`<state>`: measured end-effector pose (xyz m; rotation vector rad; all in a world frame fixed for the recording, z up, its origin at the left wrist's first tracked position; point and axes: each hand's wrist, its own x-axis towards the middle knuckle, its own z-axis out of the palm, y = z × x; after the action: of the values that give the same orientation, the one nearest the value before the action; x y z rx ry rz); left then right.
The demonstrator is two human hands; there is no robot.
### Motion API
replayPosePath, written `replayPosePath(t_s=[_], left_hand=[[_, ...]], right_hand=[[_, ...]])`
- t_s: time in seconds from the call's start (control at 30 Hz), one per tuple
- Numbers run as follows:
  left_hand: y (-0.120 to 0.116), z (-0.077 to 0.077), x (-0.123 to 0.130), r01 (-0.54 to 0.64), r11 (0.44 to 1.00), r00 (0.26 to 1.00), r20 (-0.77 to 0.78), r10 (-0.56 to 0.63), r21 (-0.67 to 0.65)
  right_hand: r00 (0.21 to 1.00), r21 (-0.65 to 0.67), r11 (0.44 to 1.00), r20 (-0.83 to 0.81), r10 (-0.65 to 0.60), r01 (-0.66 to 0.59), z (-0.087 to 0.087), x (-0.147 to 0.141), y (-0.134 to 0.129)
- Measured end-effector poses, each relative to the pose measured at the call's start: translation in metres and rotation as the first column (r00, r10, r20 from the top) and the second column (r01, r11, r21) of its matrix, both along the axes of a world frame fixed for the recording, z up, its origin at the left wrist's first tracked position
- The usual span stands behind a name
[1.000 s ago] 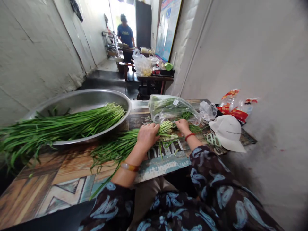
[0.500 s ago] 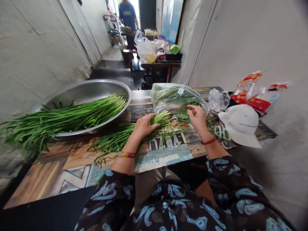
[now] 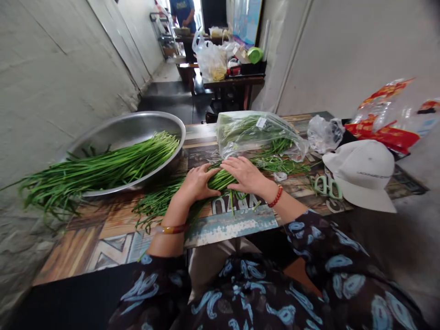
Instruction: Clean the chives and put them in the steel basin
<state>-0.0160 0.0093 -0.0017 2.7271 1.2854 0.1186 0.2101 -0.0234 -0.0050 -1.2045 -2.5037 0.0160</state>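
A bunch of long green stalks (image 3: 158,201) lies across the patterned table (image 3: 220,225). Around its middle part my left hand (image 3: 195,185) is curled, thumb on the near side and fingers on the far side. My right hand (image 3: 245,175) rests over the pale-end side of the same bunch, its fingers and thumb closed round the stalks. Both hands nearly touch each other. Behind them is a clear plastic bag (image 3: 257,133) with more green stalks inside. Loose stalks and trimmings (image 3: 282,165) lie beyond my right hand.
A large metal basin (image 3: 134,120) with a big pile of green stalks (image 3: 127,167) stands at the left. To the right are green-handled scissors (image 3: 328,187), a white cap (image 3: 366,169), a crumpled bag (image 3: 323,133) and red packaging (image 3: 385,130). A person (image 3: 183,13) stands at the back.
My right hand has moved left from beside the plastic bag onto the stalks, next to my left hand. My left hand has shifted slightly left along the bunch. The view has tilted down a little.
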Motion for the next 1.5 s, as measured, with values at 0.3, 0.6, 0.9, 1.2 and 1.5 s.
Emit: replayPosePath(t_s=[0.3, 0.6, 0.9, 1.2, 1.5], left_hand=[[-0.039, 0.005, -0.015, 0.034, 0.995, 0.992, -0.127, -0.021, 0.099], [-0.043, 0.022, -0.003, -0.196, 0.871, 0.973, -0.019, 0.229, 0.450], [-0.067, 0.001, -0.032, -0.226, 0.924, 0.971, 0.143, 0.190, 0.309], [-0.079, -0.001, -0.003, -0.194, 0.925, 0.970, 0.204, 0.132, 0.326], [-0.083, -0.022, -0.014, -0.177, 0.963, 0.984, 0.012, 0.178, 0.203]], right_hand=[[0.997, -0.036, 0.999, 0.078, 0.025, -0.022, -0.012, 0.010, -0.026], [0.983, 0.128, 0.979, -0.113, -0.143, 0.157, 0.012, -0.006, -0.023], [0.887, -0.027, 0.987, -0.436, -0.154, 0.158, -0.017, 0.065, -0.039], [0.917, -0.140, 0.945, -0.319, 0.240, -0.296, -0.027, 0.020, -0.097], [0.988, -0.174, 0.981, -0.144, 0.059, -0.084, -0.035, -0.016, -0.050]])
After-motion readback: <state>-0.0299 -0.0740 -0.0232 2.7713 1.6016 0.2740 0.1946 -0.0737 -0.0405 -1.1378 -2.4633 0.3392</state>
